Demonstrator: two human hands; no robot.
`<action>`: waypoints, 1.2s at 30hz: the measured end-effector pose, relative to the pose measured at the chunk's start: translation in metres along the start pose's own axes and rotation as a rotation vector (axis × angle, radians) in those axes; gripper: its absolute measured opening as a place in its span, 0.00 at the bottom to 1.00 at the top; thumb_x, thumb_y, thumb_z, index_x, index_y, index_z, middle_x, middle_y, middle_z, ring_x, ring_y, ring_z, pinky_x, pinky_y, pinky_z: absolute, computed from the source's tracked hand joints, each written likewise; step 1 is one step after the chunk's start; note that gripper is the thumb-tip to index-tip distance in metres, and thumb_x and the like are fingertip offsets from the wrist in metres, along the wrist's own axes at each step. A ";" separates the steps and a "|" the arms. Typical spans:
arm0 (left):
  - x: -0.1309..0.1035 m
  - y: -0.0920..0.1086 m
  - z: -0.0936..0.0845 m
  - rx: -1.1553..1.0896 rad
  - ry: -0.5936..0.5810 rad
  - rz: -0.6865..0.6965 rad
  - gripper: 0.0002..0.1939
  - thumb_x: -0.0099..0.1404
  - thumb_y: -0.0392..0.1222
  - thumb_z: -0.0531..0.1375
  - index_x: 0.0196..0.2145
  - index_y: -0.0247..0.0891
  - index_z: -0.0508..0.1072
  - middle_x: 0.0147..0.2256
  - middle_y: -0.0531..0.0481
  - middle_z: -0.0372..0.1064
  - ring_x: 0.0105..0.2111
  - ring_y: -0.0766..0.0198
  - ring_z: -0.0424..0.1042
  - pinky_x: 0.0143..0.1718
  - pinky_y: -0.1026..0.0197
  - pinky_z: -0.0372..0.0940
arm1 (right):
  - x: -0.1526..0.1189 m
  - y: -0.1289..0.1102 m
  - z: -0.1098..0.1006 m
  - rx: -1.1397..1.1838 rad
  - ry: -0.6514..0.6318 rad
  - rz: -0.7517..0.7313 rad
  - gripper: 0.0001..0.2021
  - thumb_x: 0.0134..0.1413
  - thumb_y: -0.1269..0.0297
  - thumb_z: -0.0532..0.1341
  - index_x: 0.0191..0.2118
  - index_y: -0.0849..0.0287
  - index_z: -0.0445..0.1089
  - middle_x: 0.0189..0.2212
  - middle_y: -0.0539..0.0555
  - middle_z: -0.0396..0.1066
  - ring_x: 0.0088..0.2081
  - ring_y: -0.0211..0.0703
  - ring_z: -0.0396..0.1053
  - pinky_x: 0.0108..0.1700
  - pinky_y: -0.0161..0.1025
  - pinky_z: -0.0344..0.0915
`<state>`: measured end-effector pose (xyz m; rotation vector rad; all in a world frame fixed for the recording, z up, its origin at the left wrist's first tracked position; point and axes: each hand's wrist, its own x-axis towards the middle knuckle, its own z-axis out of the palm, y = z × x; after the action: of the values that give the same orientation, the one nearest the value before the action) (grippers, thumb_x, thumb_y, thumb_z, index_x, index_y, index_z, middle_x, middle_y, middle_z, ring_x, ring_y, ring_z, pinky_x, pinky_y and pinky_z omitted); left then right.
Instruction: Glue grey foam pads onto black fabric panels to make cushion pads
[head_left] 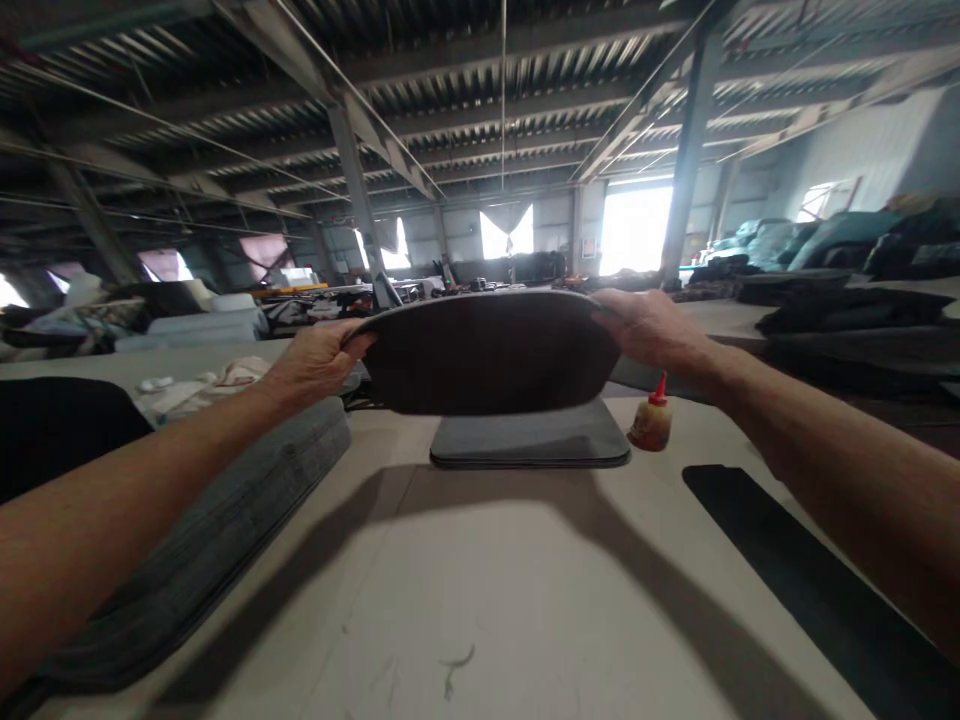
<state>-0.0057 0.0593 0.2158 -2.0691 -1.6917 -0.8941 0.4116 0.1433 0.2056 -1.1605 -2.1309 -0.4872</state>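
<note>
Both arms reach forward and hold up a dark flat panel [491,355] with rounded corners, tilted so its dark face is toward me. My left hand [321,362] pinches its left edge. On the right edge, my right hand [649,325] is closed around the upper corner. Just below and behind the panel, a small stack of grey panels [531,442] lies on the pale table [480,580]. A squeeze bottle [651,422] with a red nozzle and amber contents stands right of that stack.
Along the left lies a thick pile of grey sheets [247,510], with white cloth [217,385] beyond it. A long dark strip [810,580] rests at the right. Further off are heaps of dark material [847,320] and a steel column [688,150].
</note>
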 end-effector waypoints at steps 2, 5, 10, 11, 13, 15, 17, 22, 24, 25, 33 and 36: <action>0.016 -0.005 0.023 0.004 0.101 0.092 0.23 0.73 0.50 0.49 0.53 0.31 0.71 0.45 0.50 0.73 0.48 0.59 0.71 0.55 0.52 0.63 | 0.008 0.010 0.018 -0.041 0.149 -0.025 0.18 0.67 0.66 0.50 0.56 0.58 0.70 0.43 0.59 0.75 0.40 0.50 0.73 0.38 0.41 0.64; 0.022 -0.022 0.085 -0.018 0.057 0.117 0.22 0.73 0.44 0.48 0.59 0.33 0.68 0.59 0.46 0.67 0.59 0.59 0.64 0.63 0.55 0.56 | -0.002 0.031 0.066 -0.092 0.256 -0.076 0.21 0.64 0.73 0.51 0.60 0.58 0.66 0.56 0.61 0.70 0.53 0.53 0.69 0.51 0.46 0.65; -0.016 -0.050 0.214 -0.013 -0.293 -0.010 0.28 0.62 0.27 0.49 0.58 0.31 0.69 0.61 0.41 0.65 0.62 0.55 0.62 0.65 0.52 0.56 | -0.060 0.053 0.164 -0.125 -0.201 -0.094 0.25 0.60 0.79 0.50 0.61 0.58 0.66 0.60 0.60 0.66 0.60 0.50 0.64 0.61 0.46 0.59; -0.025 -0.053 0.232 -0.017 -0.333 -0.029 0.29 0.60 0.25 0.49 0.57 0.32 0.71 0.60 0.41 0.67 0.60 0.55 0.65 0.63 0.52 0.59 | -0.073 0.054 0.178 -0.111 -0.314 -0.087 0.25 0.60 0.78 0.51 0.60 0.57 0.67 0.59 0.60 0.67 0.58 0.50 0.66 0.59 0.45 0.61; -0.041 -0.057 0.258 -0.021 -0.375 -0.060 0.31 0.58 0.24 0.48 0.58 0.35 0.71 0.60 0.42 0.66 0.60 0.55 0.66 0.62 0.52 0.60 | -0.094 0.053 0.198 -0.075 -0.444 -0.049 0.24 0.59 0.77 0.51 0.58 0.56 0.68 0.57 0.59 0.69 0.56 0.49 0.68 0.56 0.43 0.64; -0.049 -0.060 0.268 -0.027 -0.387 -0.066 0.32 0.59 0.24 0.47 0.59 0.36 0.69 0.62 0.44 0.63 0.61 0.56 0.64 0.63 0.53 0.59 | -0.106 0.051 0.207 -0.050 -0.472 -0.013 0.25 0.58 0.78 0.51 0.59 0.55 0.68 0.58 0.58 0.68 0.56 0.48 0.68 0.54 0.41 0.65; -0.050 -0.062 0.268 -0.031 -0.391 -0.054 0.32 0.61 0.26 0.46 0.60 0.38 0.68 0.63 0.46 0.61 0.62 0.57 0.62 0.64 0.54 0.57 | -0.110 0.052 0.210 -0.045 -0.470 -0.015 0.27 0.57 0.80 0.51 0.60 0.55 0.67 0.59 0.58 0.68 0.57 0.47 0.68 0.55 0.40 0.65; -0.049 -0.063 0.262 0.002 -0.357 -0.026 0.26 0.68 0.34 0.45 0.60 0.41 0.68 0.63 0.47 0.61 0.62 0.55 0.63 0.63 0.51 0.59 | -0.110 0.056 0.209 -0.062 -0.458 -0.064 0.26 0.57 0.80 0.51 0.60 0.59 0.66 0.58 0.61 0.67 0.58 0.49 0.66 0.58 0.43 0.63; -0.051 -0.062 0.261 0.025 -0.335 0.005 0.27 0.69 0.34 0.44 0.61 0.41 0.67 0.64 0.45 0.61 0.62 0.55 0.63 0.63 0.51 0.59 | -0.114 0.056 0.208 -0.076 -0.422 -0.064 0.25 0.58 0.79 0.51 0.60 0.60 0.65 0.59 0.62 0.66 0.59 0.50 0.65 0.59 0.45 0.62; -0.053 -0.062 0.260 0.038 -0.326 0.026 0.27 0.68 0.33 0.44 0.62 0.41 0.66 0.64 0.45 0.61 0.62 0.55 0.63 0.63 0.51 0.59 | -0.116 0.055 0.208 -0.080 -0.407 -0.069 0.25 0.59 0.79 0.51 0.60 0.60 0.65 0.60 0.62 0.66 0.59 0.51 0.65 0.60 0.46 0.62; -0.058 -0.059 0.256 0.110 -0.415 0.049 0.30 0.65 0.29 0.44 0.62 0.40 0.65 0.64 0.44 0.60 0.63 0.55 0.62 0.64 0.51 0.59 | -0.125 0.051 0.205 -0.072 -0.434 -0.106 0.23 0.60 0.77 0.50 0.59 0.63 0.66 0.59 0.64 0.66 0.59 0.52 0.65 0.61 0.47 0.61; -0.060 -0.059 0.252 0.130 -0.479 0.016 0.34 0.63 0.27 0.45 0.65 0.43 0.60 0.67 0.46 0.55 0.64 0.52 0.60 0.63 0.48 0.60 | -0.125 0.048 0.202 -0.065 -0.472 -0.087 0.26 0.59 0.79 0.50 0.62 0.63 0.64 0.62 0.65 0.63 0.62 0.52 0.62 0.63 0.50 0.59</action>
<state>-0.0017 0.1808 -0.0200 -2.3275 -1.8914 -0.2790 0.4271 0.2138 -0.0259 -1.3238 -2.5913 -0.3461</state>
